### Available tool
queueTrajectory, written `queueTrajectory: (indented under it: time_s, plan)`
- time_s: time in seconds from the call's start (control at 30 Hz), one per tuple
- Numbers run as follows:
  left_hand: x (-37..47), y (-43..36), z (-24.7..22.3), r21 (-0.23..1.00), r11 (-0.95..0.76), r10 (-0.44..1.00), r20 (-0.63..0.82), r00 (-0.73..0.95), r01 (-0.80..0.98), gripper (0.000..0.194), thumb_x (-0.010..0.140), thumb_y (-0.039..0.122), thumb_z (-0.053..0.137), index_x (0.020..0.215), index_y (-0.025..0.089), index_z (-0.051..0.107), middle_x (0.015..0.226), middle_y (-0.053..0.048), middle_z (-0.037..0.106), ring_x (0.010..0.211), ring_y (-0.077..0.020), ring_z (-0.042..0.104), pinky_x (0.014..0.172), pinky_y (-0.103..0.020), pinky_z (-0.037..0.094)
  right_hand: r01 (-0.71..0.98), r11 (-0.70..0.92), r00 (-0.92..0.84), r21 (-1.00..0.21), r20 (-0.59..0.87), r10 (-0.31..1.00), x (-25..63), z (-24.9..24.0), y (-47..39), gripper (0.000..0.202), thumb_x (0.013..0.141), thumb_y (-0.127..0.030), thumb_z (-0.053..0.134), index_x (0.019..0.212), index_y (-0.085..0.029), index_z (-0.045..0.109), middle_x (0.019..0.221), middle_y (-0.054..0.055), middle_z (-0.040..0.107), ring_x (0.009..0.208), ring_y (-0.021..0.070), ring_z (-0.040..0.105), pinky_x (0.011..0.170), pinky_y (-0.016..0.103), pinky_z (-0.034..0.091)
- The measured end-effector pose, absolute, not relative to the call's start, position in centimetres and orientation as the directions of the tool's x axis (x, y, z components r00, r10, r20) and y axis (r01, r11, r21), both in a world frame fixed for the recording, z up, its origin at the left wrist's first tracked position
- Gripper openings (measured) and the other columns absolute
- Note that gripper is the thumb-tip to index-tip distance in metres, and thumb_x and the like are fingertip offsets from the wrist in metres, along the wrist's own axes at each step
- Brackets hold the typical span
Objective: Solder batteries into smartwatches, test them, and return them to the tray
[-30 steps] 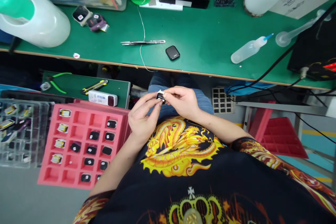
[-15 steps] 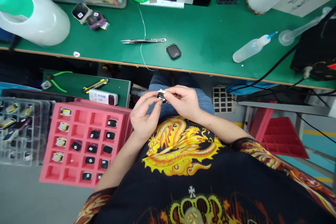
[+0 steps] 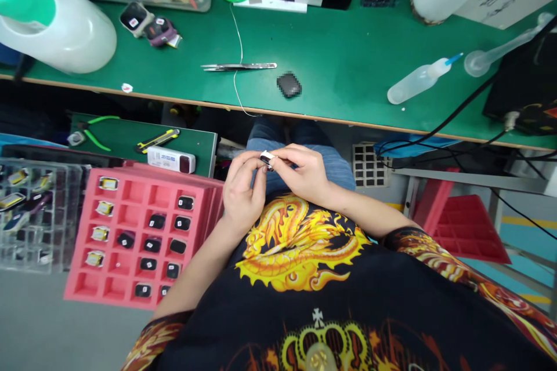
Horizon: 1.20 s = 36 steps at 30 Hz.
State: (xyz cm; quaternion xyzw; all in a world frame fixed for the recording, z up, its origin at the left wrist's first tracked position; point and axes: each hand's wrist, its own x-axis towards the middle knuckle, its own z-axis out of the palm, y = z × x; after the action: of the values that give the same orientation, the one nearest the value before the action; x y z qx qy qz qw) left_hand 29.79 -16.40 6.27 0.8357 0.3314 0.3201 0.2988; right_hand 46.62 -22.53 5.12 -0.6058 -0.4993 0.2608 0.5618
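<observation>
Above my lap, in front of the bench edge, a small black-and-white piece [image 3: 267, 157] is pinched between both hands. My left hand [image 3: 246, 188] grips it from the left with thumb and fingertips. From the right, my right hand [image 3: 302, 171] closes its thumb and fingers on the same piece, partly covering it. Metal tweezers [image 3: 239, 67] lie on the green bench [image 3: 339, 52] beyond my hands. A dark rounded piece [image 3: 289, 85], blurred out, rests just right of the tweezers.
On the left, a pink foam tray [image 3: 117, 304] holds several watch-like pieces, beside a clear compartment box [image 3: 65, 220]. A white bottle [image 3: 82, 29], two watch-like pieces [image 3: 136, 18], and a dropper bottle [image 3: 413, 86] stand or lie on the bench. Black cables [image 3: 461, 105] hang at the right.
The small piece has tilted between my fingers, showing less of its dark face. My left hand has shifted slightly to the right.
</observation>
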Motion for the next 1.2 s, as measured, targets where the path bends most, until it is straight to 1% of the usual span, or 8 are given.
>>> queueTrajectory:
  time_s: [0.13,0.23,0.37,0.6,0.7,0.9,1.07,1.2]
  plan:
    - [29.95,-16.62,5.67,0.694,-0.610,0.739,0.325,0.589,0.382,0.012,0.109,0.020,0.055,0.111,0.022,0.068,0.121,-0.014,0.069,0.119,-0.0271,0.067,0.106,-0.045,0.057,0.321,0.096,0.377,-0.942,0.220,0.899,46.56,5.12,-22.58,0.017,0.104,-0.028,0.069,0.104,-0.021,0.085,0.097,0.004,0.084,0.083,0.0129,0.074,0.077,0.026,0.060]
    - [29.91,-16.73,5.28,0.679,-0.620,0.740,0.340,0.580,0.393,0.012,0.110,0.022,0.055,0.112,0.021,0.067,0.123,-0.015,0.067,0.121,-0.0275,0.065,0.107,-0.046,0.057,0.289,0.092,0.387,-0.953,0.204,0.899,46.55,5.04,-22.49,0.016,0.104,-0.027,0.070,0.103,-0.020,0.085,0.099,0.005,0.084,0.085,0.0133,0.075,0.077,0.026,0.060]
    - [29.66,-16.76,5.32,0.673,-0.641,0.730,0.388,0.563,0.368,0.013,0.107,0.019,0.060,0.115,0.021,0.069,0.124,-0.014,0.071,0.120,-0.0267,0.069,0.107,-0.046,0.058,0.238,0.106,0.405,-0.965,0.198,0.893,46.58,5.01,-22.37,0.016,0.103,-0.024,0.070,0.103,-0.018,0.085,0.099,0.006,0.084,0.086,0.0136,0.076,0.076,0.025,0.061]
    - [29.72,-16.70,6.08,0.663,-0.671,0.713,0.457,0.531,0.331,0.023,0.099,0.008,0.069,0.116,0.021,0.074,0.123,-0.010,0.078,0.116,-0.0246,0.076,0.106,-0.043,0.062,0.277,0.127,0.396,-0.952,0.233,0.888,46.51,5.10,-22.34,0.014,0.102,-0.025,0.071,0.103,-0.020,0.084,0.099,0.005,0.084,0.085,0.0134,0.076,0.076,0.025,0.062]
    - [29.82,-16.67,6.12,0.643,-0.684,0.709,0.473,0.523,0.346,0.024,0.096,0.006,0.071,0.114,0.021,0.075,0.123,-0.011,0.079,0.116,-0.0250,0.077,0.106,-0.043,0.062,0.315,0.147,0.375,-0.938,0.265,0.888,46.50,5.20,-22.33,0.015,0.103,-0.026,0.070,0.105,-0.020,0.085,0.099,0.004,0.084,0.084,0.0131,0.076,0.077,0.025,0.062]
    - [29.96,-16.45,6.17,0.619,-0.697,0.703,0.491,0.514,0.363,0.021,0.094,0.006,0.069,0.109,0.020,0.074,0.120,-0.010,0.079,0.113,-0.0250,0.077,0.104,-0.043,0.064,0.371,0.150,0.331,-0.916,0.282,0.901,46.52,5.41,-22.37,0.018,0.105,-0.027,0.068,0.106,-0.021,0.084,0.100,0.004,0.085,0.087,0.0144,0.076,0.080,0.028,0.062]
    - [30.09,-16.23,5.91,0.607,-0.710,0.691,0.505,0.517,0.357,0.021,0.092,0.004,0.069,0.105,0.020,0.073,0.116,-0.010,0.079,0.109,-0.0242,0.078,0.101,-0.041,0.065,0.373,0.162,0.327,-0.914,0.293,0.899,46.56,5.40,-22.42,0.017,0.105,-0.025,0.068,0.105,-0.020,0.084,0.098,0.004,0.084,0.086,0.0141,0.076,0.080,0.028,0.061]
    - [30.34,-16.06,5.63,0.605,-0.714,0.689,0.517,0.508,0.352,0.019,0.091,0.005,0.069,0.101,0.021,0.071,0.116,-0.009,0.077,0.109,-0.0238,0.077,0.099,-0.041,0.065,0.370,0.157,0.327,-0.916,0.286,0.901,46.61,5.23,-22.50,0.016,0.104,-0.026,0.069,0.105,-0.020,0.084,0.098,0.004,0.084,0.084,0.0138,0.075,0.079,0.027,0.062]
